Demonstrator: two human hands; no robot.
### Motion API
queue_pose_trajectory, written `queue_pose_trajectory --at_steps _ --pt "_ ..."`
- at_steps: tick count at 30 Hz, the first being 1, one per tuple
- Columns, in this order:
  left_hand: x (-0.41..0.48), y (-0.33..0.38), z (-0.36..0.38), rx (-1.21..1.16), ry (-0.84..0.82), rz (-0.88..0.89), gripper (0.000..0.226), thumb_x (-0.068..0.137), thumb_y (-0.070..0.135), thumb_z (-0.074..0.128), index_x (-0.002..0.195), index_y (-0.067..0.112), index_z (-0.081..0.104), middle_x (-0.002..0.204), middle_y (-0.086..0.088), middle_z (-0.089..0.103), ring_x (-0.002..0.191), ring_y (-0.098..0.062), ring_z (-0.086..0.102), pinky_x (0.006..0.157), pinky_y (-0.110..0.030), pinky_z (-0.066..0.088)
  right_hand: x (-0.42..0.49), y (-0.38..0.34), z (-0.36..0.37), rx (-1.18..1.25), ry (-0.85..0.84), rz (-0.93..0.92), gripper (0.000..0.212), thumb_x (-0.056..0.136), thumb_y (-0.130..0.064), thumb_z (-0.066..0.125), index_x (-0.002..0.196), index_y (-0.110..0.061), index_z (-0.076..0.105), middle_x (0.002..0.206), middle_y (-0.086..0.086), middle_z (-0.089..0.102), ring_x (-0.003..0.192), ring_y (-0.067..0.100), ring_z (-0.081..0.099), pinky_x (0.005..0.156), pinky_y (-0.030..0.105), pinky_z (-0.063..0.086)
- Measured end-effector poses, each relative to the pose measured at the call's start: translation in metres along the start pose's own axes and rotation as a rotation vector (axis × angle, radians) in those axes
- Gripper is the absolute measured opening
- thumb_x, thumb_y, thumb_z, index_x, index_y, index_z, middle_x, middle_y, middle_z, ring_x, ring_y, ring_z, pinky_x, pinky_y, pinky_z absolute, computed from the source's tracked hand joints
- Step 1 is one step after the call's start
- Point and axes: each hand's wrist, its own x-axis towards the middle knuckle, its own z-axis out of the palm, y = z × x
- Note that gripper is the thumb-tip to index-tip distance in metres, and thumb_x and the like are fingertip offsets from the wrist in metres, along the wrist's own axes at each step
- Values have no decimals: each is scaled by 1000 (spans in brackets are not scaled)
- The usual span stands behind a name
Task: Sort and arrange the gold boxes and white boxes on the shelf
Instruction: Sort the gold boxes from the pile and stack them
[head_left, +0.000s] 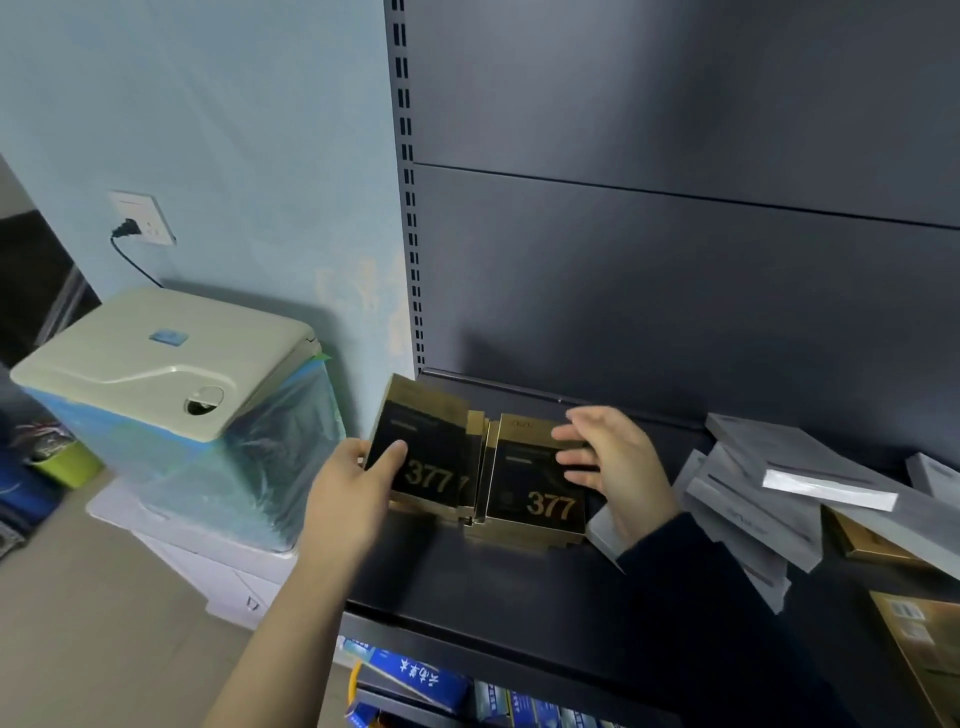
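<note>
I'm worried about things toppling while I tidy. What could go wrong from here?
The left gold box, tilted in the left hand, stands at the left end of the shelf and could slip off. The white boxes lie in a leaning heap beside the right hand; a nudge may slide them.

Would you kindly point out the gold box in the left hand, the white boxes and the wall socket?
gold box (436, 441): head view, black front face.
white boxes (779, 447): head view, topmost box's face.
wall socket (148, 213): head view, white plate centre.

dark shelf (467, 587), gold boxes (535, 493), white boxes (753, 493)
</note>
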Motion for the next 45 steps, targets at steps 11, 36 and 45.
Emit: queue_pose_trajectory --at_steps 11,36,45 --pt "8 -9 29 298 -43 100 44 93 34 57 129 9 52 130 -14 56 124 -36 42 101 -38 28 -18 34 9 -190 2 -29 53 100 -32 43 150 -26 26 154 -6 33 141 16 32 115 37 29" --pt "-100 77 137 80 -394 749 30 83 15 57 108 30 51 103 7 51 102 -15 44 88 -31 36 -106 40 -208 -456 626 -37 8 90 -16 60 87 -23 62 87 0 67 86 19 63 77 32 46" --pt "-161 80 185 179 -782 869 20 90 22 58 104 37 53 102 24 52 103 4 46 80 -9 38 -117 107 -249 -964 628 498 101 69 -75 61 149 -28 20 158 7 20 143 33 23 116 51 20"
